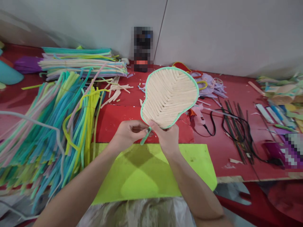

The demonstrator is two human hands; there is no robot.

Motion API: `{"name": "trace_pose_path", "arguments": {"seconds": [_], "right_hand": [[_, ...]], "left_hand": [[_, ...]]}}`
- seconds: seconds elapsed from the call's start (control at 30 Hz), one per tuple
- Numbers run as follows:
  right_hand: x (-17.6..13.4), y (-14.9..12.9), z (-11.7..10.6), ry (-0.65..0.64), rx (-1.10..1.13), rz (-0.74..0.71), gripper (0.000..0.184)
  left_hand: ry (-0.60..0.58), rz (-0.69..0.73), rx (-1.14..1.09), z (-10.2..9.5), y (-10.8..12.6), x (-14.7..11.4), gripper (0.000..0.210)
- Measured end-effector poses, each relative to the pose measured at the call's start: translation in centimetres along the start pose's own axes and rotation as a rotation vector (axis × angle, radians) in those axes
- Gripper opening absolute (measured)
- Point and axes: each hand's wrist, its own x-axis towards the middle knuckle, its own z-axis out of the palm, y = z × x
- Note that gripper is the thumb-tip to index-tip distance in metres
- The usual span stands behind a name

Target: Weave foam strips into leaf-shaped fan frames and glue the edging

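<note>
Hands meet at the narrow lower end of a cream woven fan [169, 94], a paddle-shaped piece of flat strips laid in a herringbone pattern and edged with a mint-green border. The left hand [129, 134] has its fingers closed on a short loose end of the mint-green trim strip [145, 137] hanging from the fan's base, and the right hand [167, 138] pinches the fan's lower edge just beside it, holding the fan tilted up above the red surface [118, 121]. Below the hands lies a lime-green sheet [153, 176]. To the left, a large heap of long coloured strips [47, 126] in teal, yellow and pink spreads across the surface. To the right of the fan lies a pink glue gun [200, 115] with a black cord [227, 124].
</note>
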Motion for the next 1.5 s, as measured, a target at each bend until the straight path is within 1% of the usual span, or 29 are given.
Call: {"name": "trace_pose_path", "arguments": {"seconds": [0.17,0.3,0.37,0.5,0.6,0.7,0.8,1.0,1.13,1.5], "right_hand": [[0.15,0.07,-0.02,0.021,0.011,0.008,0.026],[0.56,0.27,-0.04,0.048,0.057,0.004,0.026],[0.72,0.33,-0.02,0.056,0.079,0.002,0.026],[0.78,0.41,0.08,0.053,0.101,0.012,0.031],[0.61,0.44,0.19,0.074,0.07,0.023,0.034],[0.37,0.37,0.31,0.068,0.029,0.024,0.034],[0.17,0.29,0.38,0.055,0.012,0.022,0.03],[0.14,0.39,0.35,0.026,0.045,0.015,0.029],[0.19,0.42,0.36,0.056,0.026,0.01,0.03],[0.07,0.19,0.36,0.014,0.018,0.012,0.028]], "left_hand": [[0.004,-0.023,0.016,0.2,0.23,-0.06,0.02],[-0.049,-0.025,-0.002,0.12,0.38,-0.1,0.024],[-0.057,-0.013,-0.01,0.09,0.42,-0.14,0.026],[-0.013,-0.001,0.001,0.3,0.49,-0.22,0.03],[0.025,0.005,0.071,0.63,0.54,-0.24,0.025],[0.051,0.001,0.064,0.87,0.56,-0.27,0.02],[0.065,0.011,0.061,0.85,0.51,-0.3,0.017],[0.047,0.043,0.09,0.57,0.29,-0.21,0.02],[0.027,0.033,0.079,0.61,0.34,-0.16,0.025],[0.06,0.081,0.202,0.25,0.29,-0.03,0.025]]}}
